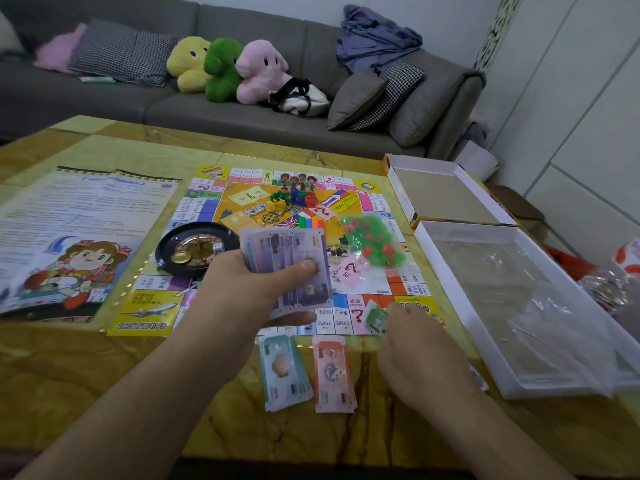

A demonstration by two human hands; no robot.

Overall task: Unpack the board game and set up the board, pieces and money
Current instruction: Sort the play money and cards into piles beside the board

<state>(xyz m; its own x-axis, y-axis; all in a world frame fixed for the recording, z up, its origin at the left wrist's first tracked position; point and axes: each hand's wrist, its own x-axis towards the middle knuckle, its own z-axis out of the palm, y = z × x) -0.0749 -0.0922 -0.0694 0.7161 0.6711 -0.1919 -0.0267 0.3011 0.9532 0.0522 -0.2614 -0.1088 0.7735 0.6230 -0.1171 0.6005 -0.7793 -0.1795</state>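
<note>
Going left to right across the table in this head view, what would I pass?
Rules sheet → roulette wheel → purple notes → bag of houses → box tray.

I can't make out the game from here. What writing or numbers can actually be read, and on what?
"北京首都机场": yellow corner of the game board
"机会 CHANCE": board square near the right hand
"2800" and "2600": board squares on the near edge
"机": pink card
Instruction sheet, banknotes: too blurred.
</note>
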